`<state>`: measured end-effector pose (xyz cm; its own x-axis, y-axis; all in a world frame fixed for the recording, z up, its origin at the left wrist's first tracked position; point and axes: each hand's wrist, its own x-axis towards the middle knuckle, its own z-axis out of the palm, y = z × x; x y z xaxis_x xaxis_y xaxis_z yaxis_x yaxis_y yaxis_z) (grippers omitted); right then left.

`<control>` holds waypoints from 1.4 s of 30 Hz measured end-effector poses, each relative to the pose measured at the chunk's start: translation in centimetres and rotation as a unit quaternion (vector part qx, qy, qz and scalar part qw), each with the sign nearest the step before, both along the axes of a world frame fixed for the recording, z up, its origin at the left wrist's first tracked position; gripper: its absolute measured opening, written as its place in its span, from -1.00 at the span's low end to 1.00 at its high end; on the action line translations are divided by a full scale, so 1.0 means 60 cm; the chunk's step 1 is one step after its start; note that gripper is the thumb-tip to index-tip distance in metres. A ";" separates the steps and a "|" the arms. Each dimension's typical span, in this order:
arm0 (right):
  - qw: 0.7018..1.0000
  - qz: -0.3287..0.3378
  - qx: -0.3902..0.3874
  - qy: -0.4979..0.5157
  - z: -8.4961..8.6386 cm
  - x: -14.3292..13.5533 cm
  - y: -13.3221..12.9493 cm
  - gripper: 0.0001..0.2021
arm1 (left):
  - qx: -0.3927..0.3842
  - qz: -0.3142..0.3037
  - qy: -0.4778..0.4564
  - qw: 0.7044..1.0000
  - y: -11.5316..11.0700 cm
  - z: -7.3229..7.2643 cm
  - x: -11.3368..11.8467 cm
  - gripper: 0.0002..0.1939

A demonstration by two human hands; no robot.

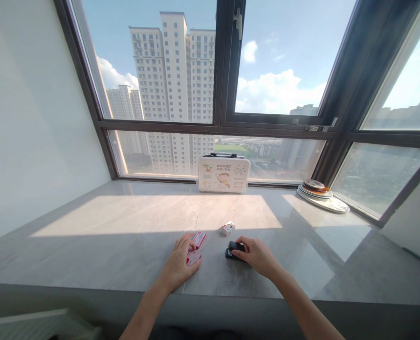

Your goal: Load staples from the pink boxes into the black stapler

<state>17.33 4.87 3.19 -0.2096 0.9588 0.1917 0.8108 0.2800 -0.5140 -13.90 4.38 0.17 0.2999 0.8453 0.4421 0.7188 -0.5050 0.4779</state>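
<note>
On the pale marble sill, my right hand (254,255) is closed around a black stapler (235,250), thumb and fingers on its sides, its front end pointing left. My left hand (180,257) curls over a red-and-white packet (198,239) with clear wrapping, which sticks out past the fingers. A second red-and-white part (193,258) shows between thumb and fingers; I cannot tell whether it belongs to the same packet. Between and beyond both hands lies a small white box (228,228) with red marks, touched by neither.
A white cartoon-printed case (224,174) with a dark handle stands against the window. Stacked round plates or lids (316,192) sit in the right corner. The sill's front edge (231,297) runs just below my hands. A pale slatted object (40,326) is at lower left.
</note>
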 end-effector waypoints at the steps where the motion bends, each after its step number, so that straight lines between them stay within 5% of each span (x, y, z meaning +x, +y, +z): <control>1: 1.000 -0.002 -0.001 -0.005 0.000 -0.001 0.000 -0.71 | -0.001 -0.009 0.003 1.000 0.002 -0.006 0.001 -0.60; 4: 1.000 -0.005 -0.001 -0.019 0.002 -0.003 -0.001 -0.70 | -0.014 -0.026 0.031 0.999 0.009 -0.025 0.009 -0.29; 12: 1.000 -0.020 0.000 -0.021 0.015 0.018 -0.020 -0.72 | -0.008 0.005 0.028 1.000 0.029 -0.050 0.081 -0.21; 18: 0.995 -0.093 -0.020 0.019 0.003 0.059 -0.043 -0.58 | -0.006 -0.016 0.004 1.000 0.074 -0.043 0.153 -0.12; 24: 0.987 -0.107 -0.046 0.112 -0.014 0.091 -0.074 -0.49 | 0.015 -0.058 0.018 0.998 0.119 -0.025 0.195 -0.30; 28: 0.968 -0.097 -0.107 0.204 -0.029 0.095 -0.075 -0.44 | 0.023 -0.047 0.015 0.999 0.108 -0.027 0.208 -0.48; 36: 0.946 -0.079 -0.087 0.302 -0.065 -0.021 -0.030 -0.39 | 0.048 0.047 0.014 0.998 0.022 -0.051 0.189 -0.58; 42: 0.950 0.004 -0.071 0.303 -0.062 -0.167 -0.013 -0.49 | 0.072 0.086 0.021 0.993 0.003 -0.061 0.097 -0.60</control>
<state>7.34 4.10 -0.53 -0.1102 0.9828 0.1482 0.3519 0.1781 -0.9190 -8.07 4.59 -3.48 0.1770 0.8140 0.5532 0.8177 -0.4344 0.3777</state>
